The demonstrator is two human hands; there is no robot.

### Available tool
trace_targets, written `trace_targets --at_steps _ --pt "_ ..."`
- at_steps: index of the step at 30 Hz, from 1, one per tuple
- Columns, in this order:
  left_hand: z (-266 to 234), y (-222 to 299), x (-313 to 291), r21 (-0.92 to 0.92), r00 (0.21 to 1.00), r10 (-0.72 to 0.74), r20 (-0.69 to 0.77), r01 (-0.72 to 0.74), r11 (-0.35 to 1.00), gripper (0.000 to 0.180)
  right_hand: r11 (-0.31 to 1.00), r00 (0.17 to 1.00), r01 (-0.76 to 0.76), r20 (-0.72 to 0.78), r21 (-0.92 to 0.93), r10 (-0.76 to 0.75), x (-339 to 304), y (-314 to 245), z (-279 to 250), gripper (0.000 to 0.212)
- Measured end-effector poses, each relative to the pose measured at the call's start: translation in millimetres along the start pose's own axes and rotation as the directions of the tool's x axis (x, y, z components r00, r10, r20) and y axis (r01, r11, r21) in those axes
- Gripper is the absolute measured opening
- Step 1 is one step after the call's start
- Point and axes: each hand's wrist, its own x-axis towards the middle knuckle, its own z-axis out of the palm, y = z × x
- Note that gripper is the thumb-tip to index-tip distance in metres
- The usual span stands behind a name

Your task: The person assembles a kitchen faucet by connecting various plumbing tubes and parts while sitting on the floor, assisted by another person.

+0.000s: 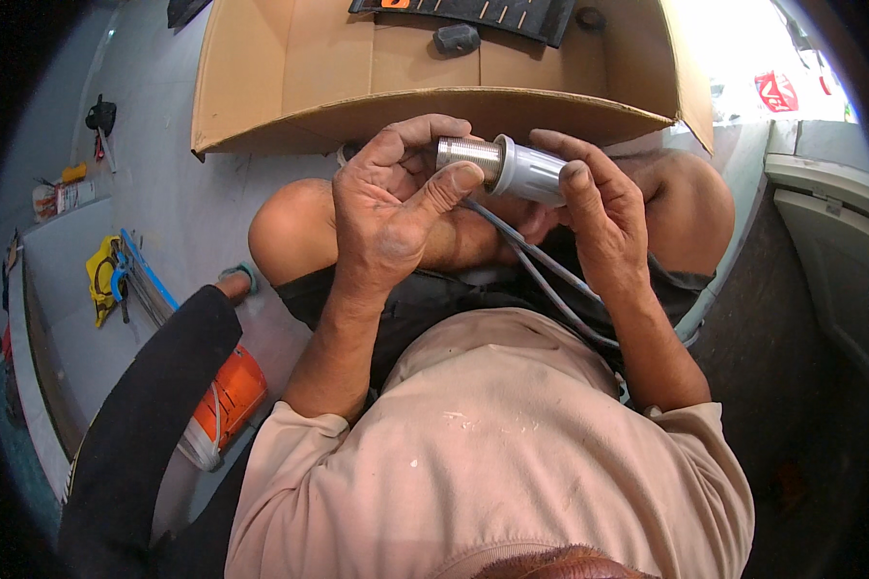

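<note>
In front of my lap I hold a silvery threaded metal tube (465,157), tilted slightly down to the right. A grey ribbed plastic nut (533,172) with a round collar sits around its right end. My left hand (396,188) has its thumb and curled fingers about the tube's left end. The thumb and fingers of my right hand (599,198) close on the nut's far right end. Two thin grey flexible hoses (550,268) run from behind the tube down to the right, past my right forearm. Where they begin is hidden.
An open cardboard box (434,106) with black pieces inside stands just beyond my hands. At the left lie an orange object (230,398), a yellow-and-blue tool (106,275) and another person's dark-clothed limb (154,415). A pale cabinet-like unit (826,251) is at the right.
</note>
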Motion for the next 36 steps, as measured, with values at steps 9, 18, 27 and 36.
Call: trace_targets --at_steps 9,18,27,36 --pt "1.7 4.0 -1.8 -0.043 0.999 -0.028 -0.024 0.027 0.999 0.036 0.885 0.899 0.438 0.063 -0.158 -0.434 3.0 12.9 -3.6 0.036" --pt "5.6 11.2 -6.8 0.004 1.000 -0.007 -0.002 0.007 1.000 0.035 0.941 0.943 0.334 0.023 -0.062 -0.333 -7.7 4.9 2.0 0.038" --pt "8.4 13.0 -16.3 0.027 0.999 0.039 0.010 -0.039 0.999 0.037 0.976 0.983 0.181 0.047 -0.119 -0.176 -14.8 -2.5 0.5 0.039" --pt "11.9 7.5 -22.4 0.021 1.000 0.019 0.017 -0.019 1.000 0.036 0.950 0.960 0.280 0.065 -0.138 -0.273 -22.5 4.1 5.7 0.042"
